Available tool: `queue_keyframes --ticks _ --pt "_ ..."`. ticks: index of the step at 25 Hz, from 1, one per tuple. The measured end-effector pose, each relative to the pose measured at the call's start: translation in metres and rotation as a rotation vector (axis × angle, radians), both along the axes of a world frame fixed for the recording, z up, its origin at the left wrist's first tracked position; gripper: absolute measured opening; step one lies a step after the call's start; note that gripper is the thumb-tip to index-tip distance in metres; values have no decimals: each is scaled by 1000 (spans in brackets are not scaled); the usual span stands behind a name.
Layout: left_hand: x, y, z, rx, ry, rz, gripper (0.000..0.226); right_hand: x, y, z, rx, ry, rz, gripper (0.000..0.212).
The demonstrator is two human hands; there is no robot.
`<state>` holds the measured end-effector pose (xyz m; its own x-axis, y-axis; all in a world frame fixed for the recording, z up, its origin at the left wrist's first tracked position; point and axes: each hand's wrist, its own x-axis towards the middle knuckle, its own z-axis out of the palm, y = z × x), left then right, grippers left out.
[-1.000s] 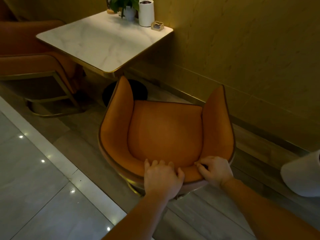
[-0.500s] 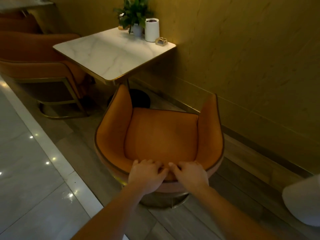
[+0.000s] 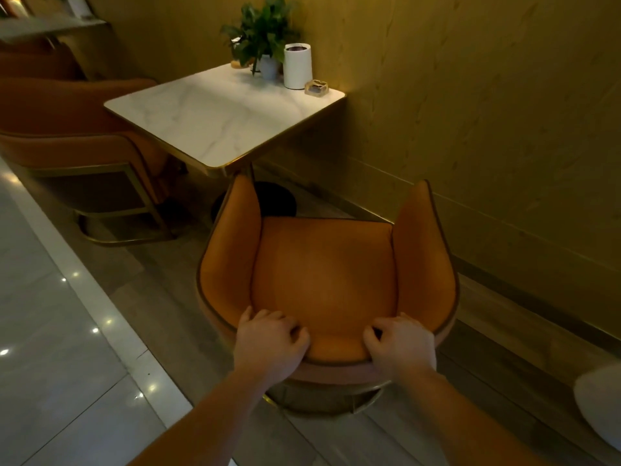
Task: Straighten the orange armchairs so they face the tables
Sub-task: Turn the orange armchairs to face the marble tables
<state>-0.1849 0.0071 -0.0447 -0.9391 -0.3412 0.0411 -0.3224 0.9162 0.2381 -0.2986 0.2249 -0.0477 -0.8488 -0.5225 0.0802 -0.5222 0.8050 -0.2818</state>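
Note:
An orange armchair (image 3: 322, 280) with gold trim stands right below me, its open front turned toward a white marble table (image 3: 215, 119). My left hand (image 3: 268, 341) grips the top rim of its backrest on the left. My right hand (image 3: 401, 348) grips the same rim on the right, fingers curled over the edge. The chair's left arm tip sits just under the table's near corner. A second orange armchair (image 3: 67, 129) stands on the far side of the table, at the left.
On the table's far end stand a potted plant (image 3: 262, 38), a white cylinder (image 3: 297, 65) and a small clear box (image 3: 316, 87). The wall (image 3: 487, 112) runs close along the right. Glossy tiles (image 3: 50, 331) lie to the left. A white rounded object (image 3: 601, 405) sits at lower right.
My hands have spread apart along the backrest rim. The view has tilted up, and the chair now sits lower in frame with its front squarer to the table.

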Motion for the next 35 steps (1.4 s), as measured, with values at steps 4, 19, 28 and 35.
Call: queue_keyframes --ticks 4,19,28,35 --pt "-53 14 -6 -12 40 34 48 -67 9 -4 13 5 24 51" --pt "-248 18 0 -43 88 195 56 -302 -18 -3 -26 -11 209 52" --pt "-347 16 -2 0 63 242 56 -423 -39 -6 110 -130 221 53" --pt "-360 17 0 15 -28 251 55 -437 -42 -2 133 -165 267 50"
